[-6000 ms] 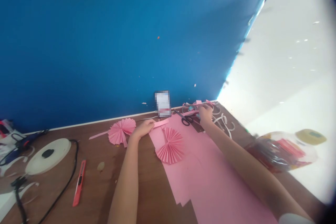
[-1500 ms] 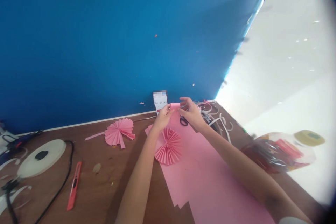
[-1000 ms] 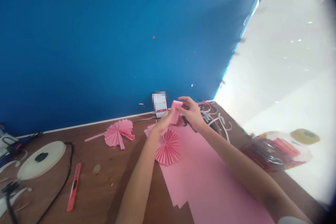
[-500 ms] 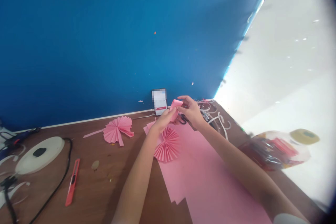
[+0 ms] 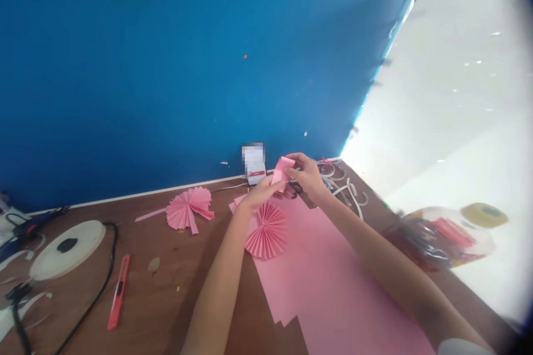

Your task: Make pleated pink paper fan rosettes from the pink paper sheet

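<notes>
A looped strip of pink paper [image 5: 283,165] is held up above the table between both hands. My left hand [image 5: 265,191] pinches its lower left part, thumb on the near side. At its right edge, my right hand [image 5: 307,173] grips with bent fingers. Just below my left hand, a round pleated pink paper rosette [image 5: 266,233] lies on a large pink paper sheet [image 5: 333,283]. Farther left is a second pleated paper fan [image 5: 188,208] with loose strips. Dark scissor handles [image 5: 296,187] show partly behind my right hand.
A phone [image 5: 254,163] leans against the blue wall [image 5: 187,66]. On the left lie a red box cutter [image 5: 119,292], a white disc-shaped object [image 5: 69,249] and a black cable [image 5: 109,266]. White cables [image 5: 352,194] and a clear plastic container [image 5: 441,236] are on the right.
The pink strip has shifted slightly right, and its loop has turned so more of its flat face shows. My right fingers have bent closer around it. The view has moved a little.
</notes>
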Available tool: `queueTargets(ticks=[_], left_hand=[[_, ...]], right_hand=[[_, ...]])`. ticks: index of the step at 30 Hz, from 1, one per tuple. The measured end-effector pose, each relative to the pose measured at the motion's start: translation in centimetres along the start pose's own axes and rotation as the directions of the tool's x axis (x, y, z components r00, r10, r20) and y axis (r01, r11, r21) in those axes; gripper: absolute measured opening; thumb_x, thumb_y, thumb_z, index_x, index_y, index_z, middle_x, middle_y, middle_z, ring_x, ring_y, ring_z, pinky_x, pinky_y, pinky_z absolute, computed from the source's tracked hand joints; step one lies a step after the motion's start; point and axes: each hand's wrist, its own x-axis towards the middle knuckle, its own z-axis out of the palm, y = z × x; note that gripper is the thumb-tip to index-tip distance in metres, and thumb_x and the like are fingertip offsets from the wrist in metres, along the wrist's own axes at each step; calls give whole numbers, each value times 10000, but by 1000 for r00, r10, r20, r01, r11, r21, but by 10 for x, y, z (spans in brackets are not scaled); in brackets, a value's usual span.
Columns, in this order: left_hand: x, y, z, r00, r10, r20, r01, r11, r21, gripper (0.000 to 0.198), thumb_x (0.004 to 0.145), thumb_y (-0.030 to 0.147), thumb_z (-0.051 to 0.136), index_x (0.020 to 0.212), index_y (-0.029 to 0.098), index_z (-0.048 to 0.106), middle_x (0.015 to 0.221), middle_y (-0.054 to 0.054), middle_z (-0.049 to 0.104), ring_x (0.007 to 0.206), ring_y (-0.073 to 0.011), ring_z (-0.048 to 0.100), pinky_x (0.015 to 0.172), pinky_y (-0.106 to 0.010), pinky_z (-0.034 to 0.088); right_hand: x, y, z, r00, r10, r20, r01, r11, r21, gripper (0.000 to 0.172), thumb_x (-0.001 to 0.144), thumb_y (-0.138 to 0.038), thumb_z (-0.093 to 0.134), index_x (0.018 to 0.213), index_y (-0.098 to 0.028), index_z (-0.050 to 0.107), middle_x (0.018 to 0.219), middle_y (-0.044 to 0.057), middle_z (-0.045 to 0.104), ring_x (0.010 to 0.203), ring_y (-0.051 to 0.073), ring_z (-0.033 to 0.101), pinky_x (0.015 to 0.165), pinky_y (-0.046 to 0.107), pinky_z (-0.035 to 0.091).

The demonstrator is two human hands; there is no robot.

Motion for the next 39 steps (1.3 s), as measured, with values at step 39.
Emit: queueTargets(ticks=[39], left_hand=[[-4,3,0,996,-85,1,84,993,-81,375,794,488,594,893,126,587,760,-51,613,640,-113,579,598,-242,435]], right_hand=[[-1,0,4,974,50,220,-70,994,87,403,674,-219,653,1057,-209,527,848,21,650,729,150,608,622,264,488]])
